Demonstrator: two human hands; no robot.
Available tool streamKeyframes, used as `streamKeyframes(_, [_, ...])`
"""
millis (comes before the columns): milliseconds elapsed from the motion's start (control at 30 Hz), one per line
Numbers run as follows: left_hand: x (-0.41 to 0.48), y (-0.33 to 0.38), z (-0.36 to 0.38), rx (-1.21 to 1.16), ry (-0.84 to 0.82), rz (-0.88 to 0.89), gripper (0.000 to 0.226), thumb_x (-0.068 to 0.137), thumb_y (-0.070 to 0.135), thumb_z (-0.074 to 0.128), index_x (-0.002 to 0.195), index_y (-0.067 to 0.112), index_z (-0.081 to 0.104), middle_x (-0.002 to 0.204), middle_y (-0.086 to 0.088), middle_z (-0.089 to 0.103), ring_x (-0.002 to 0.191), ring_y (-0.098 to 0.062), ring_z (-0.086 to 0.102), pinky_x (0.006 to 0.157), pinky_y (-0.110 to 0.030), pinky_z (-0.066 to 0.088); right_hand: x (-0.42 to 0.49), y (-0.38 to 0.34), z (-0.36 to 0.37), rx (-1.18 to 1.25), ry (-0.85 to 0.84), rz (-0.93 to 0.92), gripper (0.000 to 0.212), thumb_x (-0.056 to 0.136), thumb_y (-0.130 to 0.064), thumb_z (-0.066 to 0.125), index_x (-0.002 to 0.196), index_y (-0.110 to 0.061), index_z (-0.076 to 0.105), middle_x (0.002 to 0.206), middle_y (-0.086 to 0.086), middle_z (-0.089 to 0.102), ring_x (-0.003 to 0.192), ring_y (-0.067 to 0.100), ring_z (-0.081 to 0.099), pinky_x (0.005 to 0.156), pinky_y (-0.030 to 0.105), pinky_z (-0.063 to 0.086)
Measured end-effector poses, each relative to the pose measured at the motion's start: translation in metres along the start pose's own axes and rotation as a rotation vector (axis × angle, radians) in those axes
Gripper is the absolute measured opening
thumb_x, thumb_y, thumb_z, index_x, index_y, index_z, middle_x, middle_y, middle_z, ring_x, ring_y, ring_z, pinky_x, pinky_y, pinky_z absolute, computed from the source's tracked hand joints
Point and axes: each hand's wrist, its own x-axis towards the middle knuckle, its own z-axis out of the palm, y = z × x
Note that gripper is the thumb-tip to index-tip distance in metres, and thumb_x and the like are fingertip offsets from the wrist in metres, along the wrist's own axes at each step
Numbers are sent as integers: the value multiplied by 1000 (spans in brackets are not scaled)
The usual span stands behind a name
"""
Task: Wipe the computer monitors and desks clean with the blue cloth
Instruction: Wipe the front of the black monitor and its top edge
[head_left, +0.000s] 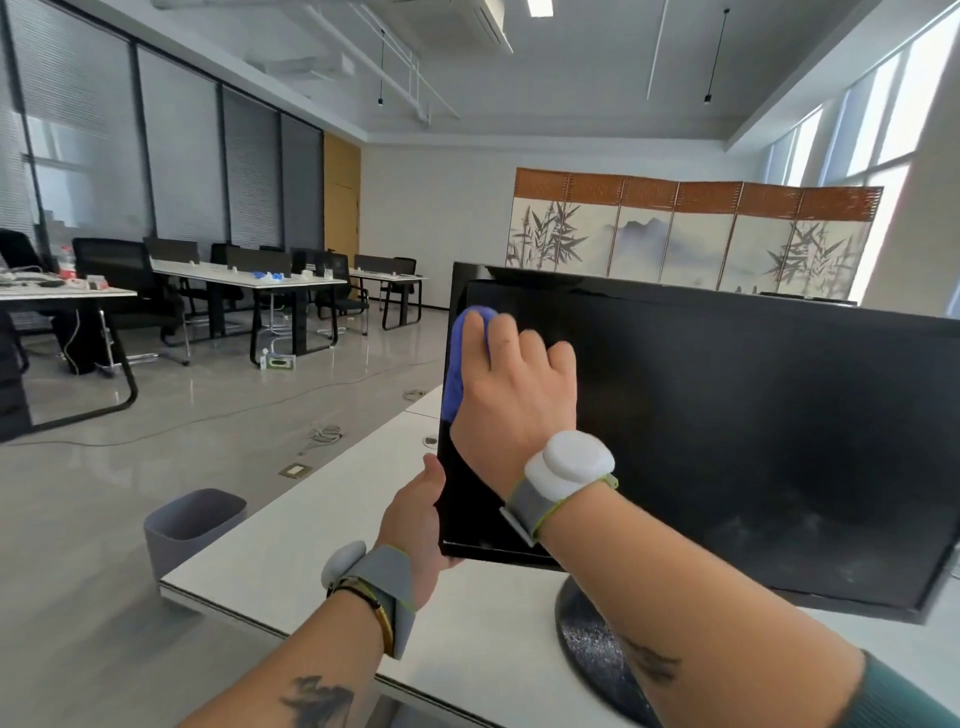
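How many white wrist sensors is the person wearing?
2. One white sensor sits behind the left hand, which grips the monitor; the other behind the right hand, which presses the blue cloth against it.

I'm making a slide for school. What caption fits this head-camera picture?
The right hand presses a blue cloth on a dusty black monitor while the left hand grips its lower left corner.
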Motion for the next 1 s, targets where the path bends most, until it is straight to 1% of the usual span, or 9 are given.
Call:
streamKeyframes(67, [-1,-1,-6,-18,-19,-12,44,97,62,46,111,26,67,94,-4,78,101,-32,69,98,-52,50,-30,-7,5,20,-86,-97,53,84,-35,45,122,0,58,100,11,52,68,25,29,66,39,30])
streamKeyframes(200, [-4,0,-3,13,-50,-2,46,99,62,43,112,26,69,105,-6,77,105,-33,69,100,-53,49,-54,-6,2,30,-150,-138,73,96,-28,-3,112,0,63,95,10,52,66,26,31,63,40,30])
streamKeyframes(267, [-8,1,0,25,-41,-9,46,97,62,45,110,25,68,106,-6,76,103,-32,68,98,-51,49,-44,-3,0,-93,-129,-113,54,92,-33,23,113,-2,61,98,8,49,68,25,30,65,39,28])
streamKeyframes(367, [-11,4,0,60,-40,-3,41,98,59,48,106,23,68,107,-5,76,101,-31,67,99,-54,48,-29,0,-1,-146,-84,-60,57,81,-40,49,123,-2,57,103,10,52,71,26,30,67,40,29])
streamKeyframes(533, [-8,3,-4,41,-81,-3,37,102,50,43,108,24,68,105,-8,76,106,-32,67,95,-52,51,-71,-14,17,48,-63,-29,55,97,-47,47,128,-3,57,95,9,55,69,27,39,65,42,32])
streamKeyframes(633, [-9,0,-3,22,-94,-24,51,98,64,41,116,25,70,113,-5,75,108,-28,69,93,-49,53,-100,-10,27,-55,-36,-167,49,89,-26,58,130,1,57,93,9,54,68,28,38,63,41,31])
streamKeyframes(700, [-9,2,0,23,-94,-16,50,97,64,43,114,26,70,113,-4,75,107,-29,69,90,-48,53,-87,-1,24,-86,10,-196,49,91,-21,47,135,0,53,98,10,54,70,28,38,65,42,30])
streamKeyframes(767, [-6,4,4,13,-78,-8,45,97,62,46,109,25,68,109,-4,76,104,-29,69,94,-51,51,-56,5,18,-124,75,-103,50,93,-20,31,133,-2,55,99,11,55,71,28,39,66,42,29])
streamKeyframes(1000, [-9,3,0,29,-45,-83,50,91,65,56,119,23,65,116,-5,72,105,-32,66,86,-53,49,2,9,2,-85,219,89,47,83,-18,50,127,-7,61,103,13,60,71,30,44,66,41,28])
